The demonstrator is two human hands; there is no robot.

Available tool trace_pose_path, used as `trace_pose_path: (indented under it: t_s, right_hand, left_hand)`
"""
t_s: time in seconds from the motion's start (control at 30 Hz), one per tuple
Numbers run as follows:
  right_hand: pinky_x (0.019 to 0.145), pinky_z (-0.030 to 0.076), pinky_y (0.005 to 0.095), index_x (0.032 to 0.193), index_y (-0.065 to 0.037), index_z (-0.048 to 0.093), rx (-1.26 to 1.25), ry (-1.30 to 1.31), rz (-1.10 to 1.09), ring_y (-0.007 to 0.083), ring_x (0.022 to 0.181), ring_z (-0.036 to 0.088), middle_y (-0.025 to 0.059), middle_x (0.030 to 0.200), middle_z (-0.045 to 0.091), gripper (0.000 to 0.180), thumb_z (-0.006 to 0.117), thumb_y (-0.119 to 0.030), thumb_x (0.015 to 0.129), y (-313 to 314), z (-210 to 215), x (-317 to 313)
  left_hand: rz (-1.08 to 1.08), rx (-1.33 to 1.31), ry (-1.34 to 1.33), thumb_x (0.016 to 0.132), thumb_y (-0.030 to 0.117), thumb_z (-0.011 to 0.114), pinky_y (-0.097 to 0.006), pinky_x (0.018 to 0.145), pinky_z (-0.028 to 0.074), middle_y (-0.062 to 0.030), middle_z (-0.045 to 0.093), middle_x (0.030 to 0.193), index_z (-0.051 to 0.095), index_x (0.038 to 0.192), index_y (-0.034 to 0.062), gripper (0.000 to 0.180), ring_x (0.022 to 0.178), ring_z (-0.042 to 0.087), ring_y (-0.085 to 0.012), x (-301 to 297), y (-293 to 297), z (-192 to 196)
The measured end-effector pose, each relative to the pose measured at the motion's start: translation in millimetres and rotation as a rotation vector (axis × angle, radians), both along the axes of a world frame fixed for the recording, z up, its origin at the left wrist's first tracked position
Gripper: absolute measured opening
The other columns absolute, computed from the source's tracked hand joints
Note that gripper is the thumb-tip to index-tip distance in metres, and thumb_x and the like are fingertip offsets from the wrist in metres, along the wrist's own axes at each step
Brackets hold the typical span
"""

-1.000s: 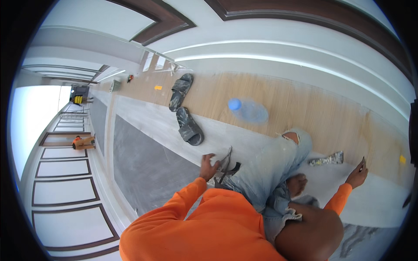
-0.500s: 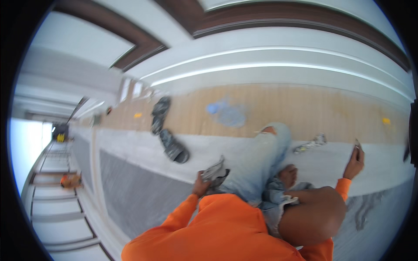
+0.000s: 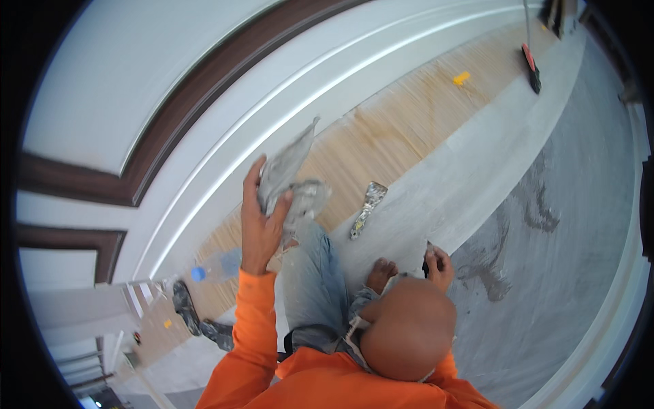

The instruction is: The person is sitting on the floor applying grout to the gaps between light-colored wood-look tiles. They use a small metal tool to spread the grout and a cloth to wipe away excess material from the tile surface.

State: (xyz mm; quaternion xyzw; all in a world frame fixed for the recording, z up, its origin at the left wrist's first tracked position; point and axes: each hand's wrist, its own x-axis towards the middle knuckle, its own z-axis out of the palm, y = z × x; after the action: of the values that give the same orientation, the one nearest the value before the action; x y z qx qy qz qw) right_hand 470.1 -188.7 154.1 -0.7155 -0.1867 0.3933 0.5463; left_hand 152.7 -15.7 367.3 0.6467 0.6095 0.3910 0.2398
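Observation:
My left hand is raised above my bent left knee. Its fingers and thumb close around a crumpled grey sheet, which might be cloth or plastic film; one corner points upward. Low beside my bare foot, my right hand grips a small dark tool with a narrow pointed tip; most of it is hidden in the fingers. A paint-splattered putty knife lies on the floor between the two hands, touched by neither.
A plastic bottle with a blue cap lies left of my left forearm. Dark patterned slides are farther left. White baseboard borders the tan floor strip. Grey smears mark the floor at right. A broom stands far right.
My view has swung to the right. My left hand has lifted the grey sheet from beside my leg to above the knee. My right hand is now closer to my foot.

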Motion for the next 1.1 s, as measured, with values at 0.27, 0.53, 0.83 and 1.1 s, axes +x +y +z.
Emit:
trace_pose_path:
  t_s: [0.27,0.53,0.83,1.1]
  right_hand:
    - [0.085,0.055,0.029,0.112,0.005,0.076,-0.079,0.116,-0.184,0.0125,0.092,0.069,0.0091,0.101,0.078,0.019,0.073,-0.008,0.099,-45.8,-34.4,20.7]
    - [0.083,0.052,0.0233,0.113,0.002,0.077,-0.197,0.275,0.004,0.0072,0.09,0.065,0.0041,0.1,0.077,0.017,0.075,-0.006,0.099,-9.8,-26.6,29.8]
    - [0.072,0.047,0.0209,0.114,0.001,0.076,-0.217,0.222,-0.041,0.0057,0.081,0.062,0.0011,0.096,0.075,0.015,0.072,-0.004,0.101,9.9,-16.9,47.7]
    - [0.075,0.049,0.0214,0.116,0.0,0.075,-0.163,0.289,-0.036,0.0064,0.083,0.063,0.002,0.098,0.075,0.016,0.07,-0.004,0.102,18.5,-19.7,32.1]
  left_hand:
    - [-0.006,-0.204,0.48,0.094,0.056,0.074,-0.057,0.126,0.026,-0.0172,0.016,0.177,0.041,0.165,0.0167,0.087,0.157,0.027,-0.0427,46.8,167.3,-146.4]
    - [-0.008,-0.155,0.843,0.088,0.082,0.062,-0.068,0.127,0.007,-0.0177,0.012,0.179,0.033,0.169,0.0123,0.11,0.161,0.013,-0.0473,133.1,248.9,-329.1]
    - [-0.256,0.078,0.71,0.094,0.081,0.053,-0.062,0.131,0.008,-0.0176,0.023,0.177,0.034,0.169,0.0128,0.103,0.163,0.018,-0.0427,241.6,250.4,-345.8]
    - [-0.843,0.098,0.59,0.1,0.069,0.055,-0.058,0.133,0.013,-0.0111,0.025,0.177,0.036,0.168,0.0188,0.087,0.163,0.021,-0.0363,262.1,122.3,-332.6]
